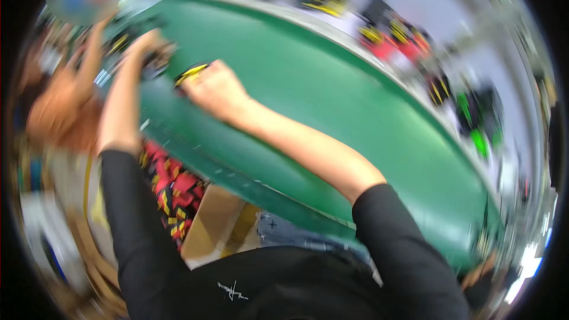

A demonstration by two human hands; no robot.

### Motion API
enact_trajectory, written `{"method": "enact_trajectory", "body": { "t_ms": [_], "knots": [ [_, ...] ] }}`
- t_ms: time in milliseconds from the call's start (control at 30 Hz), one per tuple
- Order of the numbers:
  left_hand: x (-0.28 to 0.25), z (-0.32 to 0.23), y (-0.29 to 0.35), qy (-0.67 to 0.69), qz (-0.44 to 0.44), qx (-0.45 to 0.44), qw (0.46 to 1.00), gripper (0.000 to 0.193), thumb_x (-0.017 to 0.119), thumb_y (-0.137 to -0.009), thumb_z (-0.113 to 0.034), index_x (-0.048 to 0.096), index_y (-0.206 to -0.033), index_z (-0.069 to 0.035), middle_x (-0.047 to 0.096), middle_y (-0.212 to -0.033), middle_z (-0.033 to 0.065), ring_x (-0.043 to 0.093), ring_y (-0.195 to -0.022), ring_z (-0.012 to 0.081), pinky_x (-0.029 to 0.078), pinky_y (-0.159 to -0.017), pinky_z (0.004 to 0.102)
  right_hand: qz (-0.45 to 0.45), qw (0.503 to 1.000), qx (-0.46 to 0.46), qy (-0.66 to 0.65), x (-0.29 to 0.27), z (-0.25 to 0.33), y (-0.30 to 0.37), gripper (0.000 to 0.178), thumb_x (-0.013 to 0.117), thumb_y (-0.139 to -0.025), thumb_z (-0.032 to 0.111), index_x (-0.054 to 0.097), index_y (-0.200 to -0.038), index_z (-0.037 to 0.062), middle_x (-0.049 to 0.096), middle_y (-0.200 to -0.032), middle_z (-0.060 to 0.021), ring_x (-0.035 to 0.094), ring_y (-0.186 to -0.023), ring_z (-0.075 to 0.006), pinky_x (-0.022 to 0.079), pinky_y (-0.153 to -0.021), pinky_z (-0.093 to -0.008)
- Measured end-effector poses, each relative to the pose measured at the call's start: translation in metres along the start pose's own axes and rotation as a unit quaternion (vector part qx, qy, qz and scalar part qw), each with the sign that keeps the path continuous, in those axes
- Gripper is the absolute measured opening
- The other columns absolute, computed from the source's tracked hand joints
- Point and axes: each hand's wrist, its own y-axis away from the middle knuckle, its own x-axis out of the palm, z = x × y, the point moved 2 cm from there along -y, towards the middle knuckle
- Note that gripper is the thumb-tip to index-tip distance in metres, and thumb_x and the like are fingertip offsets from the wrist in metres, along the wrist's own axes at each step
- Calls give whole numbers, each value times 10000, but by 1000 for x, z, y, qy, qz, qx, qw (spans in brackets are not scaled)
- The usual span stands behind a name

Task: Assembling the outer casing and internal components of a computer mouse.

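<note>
My right hand point(217, 92) is a closed fist over the green work surface point(308, 95). It grips a small black-and-yellow piece point(192, 74), which sticks out at the thumb side; its kind is hard to make out. Farther left, my left hand point(148, 44) reaches to the surface's left end. Motion smears its fingers, and dark, greyish items point(159, 62) lie right by it, too blurred to name. Whether the left hand holds any of them does not show.
Below the surface's near edge, a cardboard box point(213, 219) stands beside a heap of red, black and yellow pieces point(175, 186). Black-and-yellow items point(320, 0) line the far ledge, with red and green ones farther right. Another person in orange-brown point(65, 109) is at the left.
</note>
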Motion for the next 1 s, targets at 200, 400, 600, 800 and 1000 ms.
{"method": "enact_trajectory", "body": {
  "t_ms": [200,400,600,800,1000],
  "knots": [
    [-63,9,50,194,-32,55,979,108,730,-765,-138,676,-733,-50,695,-747,80,639,-669,146,475,-636,308,-74,956,284,14,-115,58,159,190,648,-695,155,630,-883,137,607,-792,-11,603,-769,-166,467,-790,-352],
    [-7,-38,130,632,-84,36,769,200,705,-842,-110,683,-1027,-37,707,-946,57,666,-794,145,509,-661,251,-9,874,481,67,-194,61,334,264,710,-696,134,626,-944,99,664,-901,-50,638,-833,-219,455,-800,-388],
    [204,-224,235,758,-69,114,638,389,581,-881,9,510,-1262,-28,588,-1194,204,603,-1104,345,481,-976,569,5,819,566,94,-196,94,395,247,713,-741,109,635,-974,77,677,-951,-88,628,-885,-270,455,-817,-407],
    [266,-281,287,737,59,91,667,483,565,-894,-148,453,-1343,-12,547,-1267,238,594,-1117,375,563,-845,515,14,806,591,34,-172,107,373,279,708,-762,38,638,-1029,74,678,-1134,-68,623,-1029,-264,432,-935,-384],
    [291,-282,290,778,177,60,600,513,443,-965,-371,473,-1330,-11,573,-1234,211,624,-1063,343,609,-716,511,-134,772,602,-154,-195,128,303,323,718,-741,-34,676,-1047,60,680,-1154,-107,642,-1064,-278,492,-920,-377]
  ]
}}
